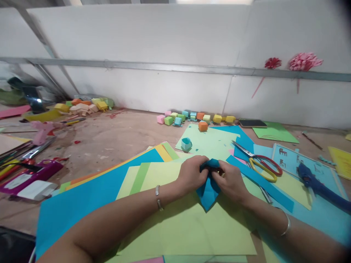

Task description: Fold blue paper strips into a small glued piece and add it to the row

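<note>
A piece of folded blue paper (207,193) is held between both hands, its pointed end hanging toward me. My left hand (193,170) pinches its upper left side, and my right hand (227,179) grips the upper right side. Some of the fingertips are hidden behind the folds. Beneath the hands lie pale yellow-green sheets (175,233), with a large blue sheet (68,208) showing at the left. Just beyond the hands sits a small light-blue paper cup shape (186,144), open at the top.
Scissors (263,166) with red and yellow handles, a blue paper strip (263,186) and a blue glue gun (315,182) lie right. Small folded paper cubes (203,126) line the wall. At left are a pink glue gun (42,132) and a purple case (33,179).
</note>
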A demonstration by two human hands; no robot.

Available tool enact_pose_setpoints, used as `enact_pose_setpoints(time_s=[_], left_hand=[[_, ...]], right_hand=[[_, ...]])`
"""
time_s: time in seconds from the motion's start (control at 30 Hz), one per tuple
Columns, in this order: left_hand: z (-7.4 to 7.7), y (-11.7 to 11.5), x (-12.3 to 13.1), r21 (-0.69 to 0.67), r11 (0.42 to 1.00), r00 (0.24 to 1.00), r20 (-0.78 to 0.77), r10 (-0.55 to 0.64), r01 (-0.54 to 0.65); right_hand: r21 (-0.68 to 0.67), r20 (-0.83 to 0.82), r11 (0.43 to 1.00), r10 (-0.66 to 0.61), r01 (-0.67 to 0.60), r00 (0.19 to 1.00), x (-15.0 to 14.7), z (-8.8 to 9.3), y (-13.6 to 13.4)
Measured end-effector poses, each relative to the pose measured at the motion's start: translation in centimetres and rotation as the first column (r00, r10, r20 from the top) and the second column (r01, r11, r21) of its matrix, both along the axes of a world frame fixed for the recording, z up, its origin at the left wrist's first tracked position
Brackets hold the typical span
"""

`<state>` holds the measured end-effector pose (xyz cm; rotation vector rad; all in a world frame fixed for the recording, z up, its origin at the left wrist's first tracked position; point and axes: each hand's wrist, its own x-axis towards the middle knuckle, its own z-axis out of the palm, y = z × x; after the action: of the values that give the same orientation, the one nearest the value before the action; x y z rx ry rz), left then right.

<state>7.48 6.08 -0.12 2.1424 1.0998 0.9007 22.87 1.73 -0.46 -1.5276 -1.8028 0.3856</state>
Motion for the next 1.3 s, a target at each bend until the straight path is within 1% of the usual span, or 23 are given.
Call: enact_pose_setpoints(time_s=[0.1,0.17,0.23,0.3,0.37,0.43,0.5,0.6,0.7,0.8,0.9,1.0,1.07,1.13,1.2,1.23,1.3], left_hand=[[-0.1,0.3,0.0,-0.063,0.998,0.999,0.048,0.016,-0.013],[-0.1,0.4,0.1,-0.080,0.997,0.995,0.093,0.031,-0.024],[0.0,0.4,0.1,-0.133,0.990,0.989,0.136,0.062,-0.043],[0.1,0.3,0.1,-0.217,0.973,0.980,0.163,0.119,-0.082],[0.2,0.1,0.1,-0.303,0.948,0.971,0.180,0.157,-0.097],[0.2,0.0,0.2,-0.364,0.930,0.966,0.213,0.144,-0.058],[0.0,0.0,0.2,-0.395,0.919,0.963,0.245,0.112,-0.007],[-0.4,0.1,0.2,-0.379,0.925,0.960,0.268,0.082,0.026],[-0.7,0.2,0.2,-0.337,0.941,0.965,0.255,0.059,0.031],[-0.8,0.3,0.1,-0.291,0.957,0.975,0.217,0.051,0.014],[-0.8,0.5,0.1,-0.245,0.970,0.982,0.179,0.058,-0.013],[-0.9,0.6,0.1,-0.234,0.972,0.985,0.169,0.045,-0.004],[-0.7,0.5,0.0,-0.275,0.961,0.979,0.201,0.024,0.033],[-0.5,0.4,0.0,-0.357,0.929,0.961,0.277,0.010,0.093],[-0.1,0.2,0.0,-0.464,0.868,0.906,0.422,0.038,0.179],[0.0,0.1,0.1,-0.522,0.822,0.858,0.507,0.083,0.229],[0.2,-0.1,0.2,-0.632,0.703,0.751,0.625,0.213,0.327]], right_hand=[[0.002,0.032,1.000,-0.003,0.003,0.999,0.1,-0.1,0.0],[-0.015,-0.008,1.000,0.007,-0.007,1.000,0.1,-0.1,0.0],[-0.042,-0.082,0.999,-0.001,-0.003,0.997,0.2,0.0,0.2],[-0.052,-0.132,0.998,-0.047,0.041,0.990,0.4,0.1,0.5],[-0.050,-0.140,0.994,-0.108,0.102,0.984,0.6,0.1,0.8],[-0.047,-0.131,0.988,-0.152,0.147,0.980,0.9,0.0,1.1],[-0.053,-0.128,0.987,-0.156,0.150,0.979,1.1,-0.1,1.2],[-0.068,-0.123,0.988,-0.146,0.138,0.982,1.2,-0.2,1.3],[-0.074,-0.121,0.991,-0.124,0.116,0.985,1.2,-0.3,1.3],[-0.056,-0.105,0.998,-0.038,0.032,0.994,1.0,-0.4,1.2],[-0.031,-0.029,0.998,0.047,-0.048,0.998,0.9,-0.4,0.9],[-0.018,0.017,0.999,0.048,-0.047,0.999,0.9,-0.3,0.7],[0.002,-0.006,0.999,0.037,-0.037,0.999,0.9,-0.1,0.7],[0.021,-0.052,0.999,0.038,-0.037,0.998,1.0,0.0,0.8],[0.033,-0.107,0.999,0.037,-0.034,0.994,1.0,0.2,0.9],[0.037,-0.133,0.999,0.034,-0.029,0.991,1.0,0.2,0.9],[0.060,-0.180,0.998,0.034,-0.023,0.983,1.0,0.4,0.9]])
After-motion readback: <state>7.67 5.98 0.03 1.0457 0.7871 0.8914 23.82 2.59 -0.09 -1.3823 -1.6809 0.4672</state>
